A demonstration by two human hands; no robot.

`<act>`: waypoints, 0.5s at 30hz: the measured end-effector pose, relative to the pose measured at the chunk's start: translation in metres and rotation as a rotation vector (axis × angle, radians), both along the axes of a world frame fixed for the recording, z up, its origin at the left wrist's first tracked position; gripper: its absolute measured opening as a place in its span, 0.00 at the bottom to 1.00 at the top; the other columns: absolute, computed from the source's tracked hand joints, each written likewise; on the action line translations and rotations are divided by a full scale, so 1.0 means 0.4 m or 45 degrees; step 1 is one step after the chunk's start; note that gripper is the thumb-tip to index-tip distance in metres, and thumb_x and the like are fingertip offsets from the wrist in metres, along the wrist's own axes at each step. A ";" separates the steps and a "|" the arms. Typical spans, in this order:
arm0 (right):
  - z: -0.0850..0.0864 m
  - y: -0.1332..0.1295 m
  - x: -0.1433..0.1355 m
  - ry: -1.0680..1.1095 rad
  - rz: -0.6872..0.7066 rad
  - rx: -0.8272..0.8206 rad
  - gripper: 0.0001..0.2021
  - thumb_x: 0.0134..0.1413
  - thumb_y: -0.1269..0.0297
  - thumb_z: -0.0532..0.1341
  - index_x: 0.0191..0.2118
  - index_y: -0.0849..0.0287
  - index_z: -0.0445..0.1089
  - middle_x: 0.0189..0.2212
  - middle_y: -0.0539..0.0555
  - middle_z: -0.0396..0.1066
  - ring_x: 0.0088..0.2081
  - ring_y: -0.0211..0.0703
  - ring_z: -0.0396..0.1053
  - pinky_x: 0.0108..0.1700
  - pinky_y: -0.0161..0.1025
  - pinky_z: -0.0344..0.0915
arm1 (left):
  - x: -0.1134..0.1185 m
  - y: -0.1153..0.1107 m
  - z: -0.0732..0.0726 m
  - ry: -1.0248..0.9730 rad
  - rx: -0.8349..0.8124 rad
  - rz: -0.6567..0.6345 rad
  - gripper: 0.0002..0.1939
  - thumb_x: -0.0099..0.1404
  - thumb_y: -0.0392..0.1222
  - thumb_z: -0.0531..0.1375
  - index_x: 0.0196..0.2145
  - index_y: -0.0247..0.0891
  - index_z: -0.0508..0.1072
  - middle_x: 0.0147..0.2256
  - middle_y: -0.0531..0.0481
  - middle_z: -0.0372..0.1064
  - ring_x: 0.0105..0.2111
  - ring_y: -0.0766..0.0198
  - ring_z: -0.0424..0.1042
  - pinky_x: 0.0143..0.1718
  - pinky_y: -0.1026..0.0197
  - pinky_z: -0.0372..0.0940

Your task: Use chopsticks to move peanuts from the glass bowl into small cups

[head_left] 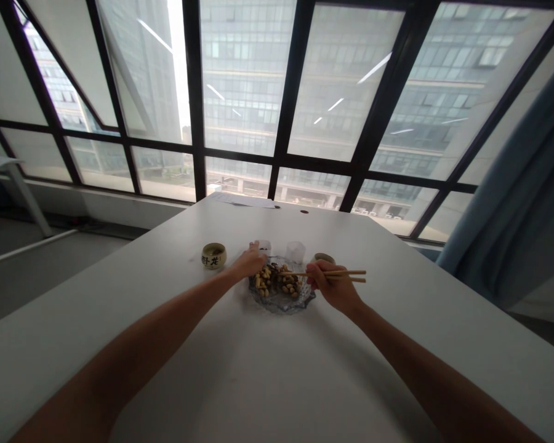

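My right hand (333, 286) grips a pair of wooden chopsticks (354, 272), their tips reaching left over a scalloped clear glass plate (277, 306). On that plate lie piles of nuts (290, 285), pale ones and darker ones, too small to name surely. My left hand (250, 261) is closed around the near left side of a small clear cup (265, 247) with a few dark bits in it, behind the plate's left edge. A second clear cup (296, 251) stands behind the plate. Partly hidden by my right hand is a small bowl (323, 257).
A yellowish bowl with dark characters (213, 256) stands left of the plate on the white table (277, 369). Papers (244, 200) and two small dark round spots (304, 211) are at the far end. Windows (244, 80) rise beyond, with a blue curtain (512, 203) at right.
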State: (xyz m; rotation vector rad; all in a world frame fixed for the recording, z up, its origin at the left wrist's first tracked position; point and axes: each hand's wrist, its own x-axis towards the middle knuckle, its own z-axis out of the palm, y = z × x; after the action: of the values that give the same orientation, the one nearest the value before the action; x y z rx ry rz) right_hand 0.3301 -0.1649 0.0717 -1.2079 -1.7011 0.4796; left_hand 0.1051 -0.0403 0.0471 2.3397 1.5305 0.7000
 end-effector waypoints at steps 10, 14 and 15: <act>0.012 -0.022 -0.040 0.261 0.014 -0.129 0.28 0.48 0.33 0.64 0.23 0.56 0.73 0.17 0.53 0.73 0.16 0.40 0.67 0.17 0.37 0.66 | 0.005 -0.032 0.034 -0.014 -0.266 0.007 0.33 0.71 0.42 0.45 0.69 0.20 0.48 0.70 0.27 0.44 0.71 0.47 0.45 0.69 0.50 0.45; 0.008 -0.019 -0.032 0.120 -0.009 -0.090 0.27 0.52 0.35 0.63 0.22 0.56 0.72 0.17 0.54 0.73 0.17 0.40 0.68 0.18 0.36 0.65 | 0.005 -0.036 0.036 0.021 -0.269 -0.003 0.34 0.71 0.41 0.45 0.69 0.20 0.48 0.70 0.27 0.45 0.71 0.46 0.44 0.70 0.49 0.44; 0.010 -0.016 -0.025 0.098 -0.034 -0.063 0.27 0.53 0.36 0.63 0.22 0.56 0.72 0.18 0.54 0.74 0.18 0.40 0.69 0.19 0.36 0.65 | 0.004 -0.036 0.035 0.041 -0.251 -0.018 0.33 0.71 0.41 0.45 0.69 0.22 0.48 0.69 0.28 0.47 0.71 0.45 0.45 0.69 0.47 0.45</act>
State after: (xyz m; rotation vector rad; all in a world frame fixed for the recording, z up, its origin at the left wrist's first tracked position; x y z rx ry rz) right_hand 0.3202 -0.1714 0.0755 -1.2303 -1.6142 0.5479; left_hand 0.1068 -0.0547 0.0610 2.2230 1.5196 0.4865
